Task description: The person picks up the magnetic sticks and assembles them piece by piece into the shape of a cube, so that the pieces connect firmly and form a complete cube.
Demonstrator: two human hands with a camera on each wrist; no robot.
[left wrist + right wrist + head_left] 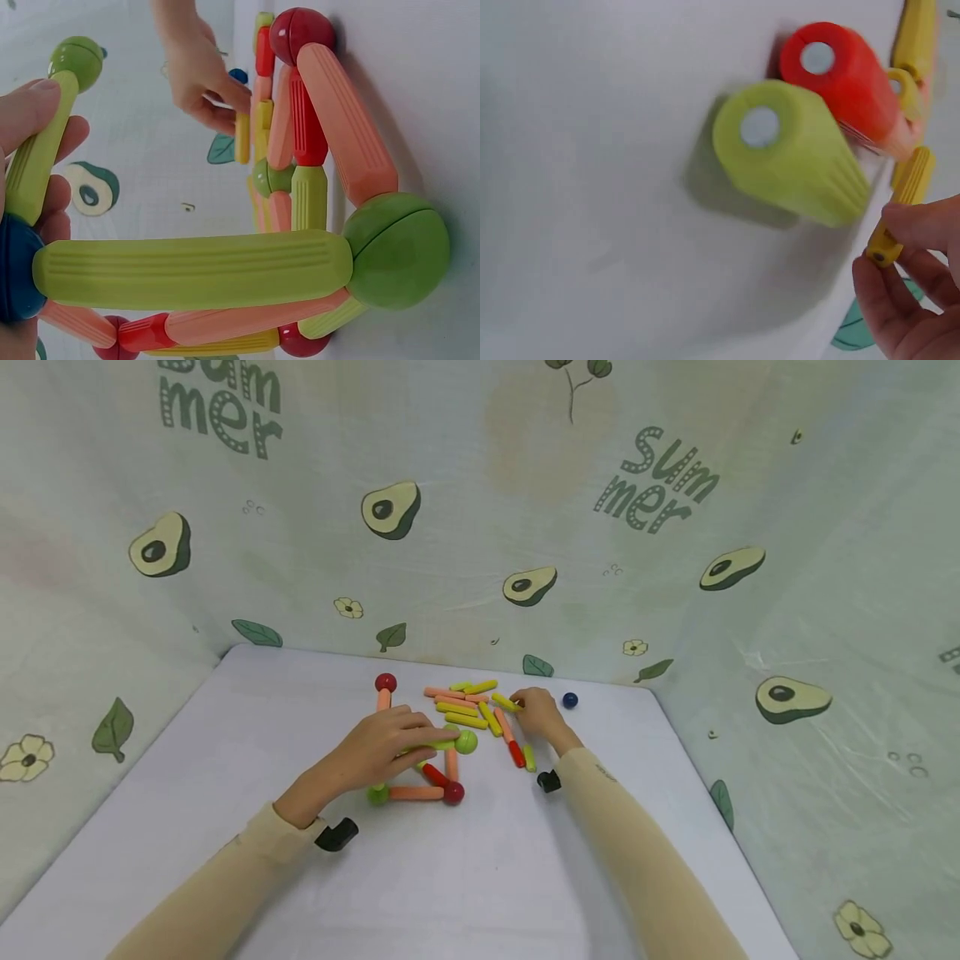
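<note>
My left hand (378, 745) grips a light green magnetic rod (43, 150), thumb on one side and fingers behind. A green ball (466, 742) caps its free end, and a blue ball (19, 266) joins its other end. From the blue ball a longer green rod (195, 274) runs down to a green ball (401, 251) on the table. This frame of rods and balls also has salmon rods (416, 793) and red balls (453, 792). At the loose rods, my right hand (537, 712) pinches a yellow rod (911, 180) between thumb and fingertips.
Several loose yellow rods (466, 721) and salmon rods (444, 692) lie at the back middle of the white table (465, 893). A red rod (517, 754) and a short green rod (530, 757) lie nearer. A blue ball (570, 700) sits back right. Printed cloth (465, 527) hangs behind.
</note>
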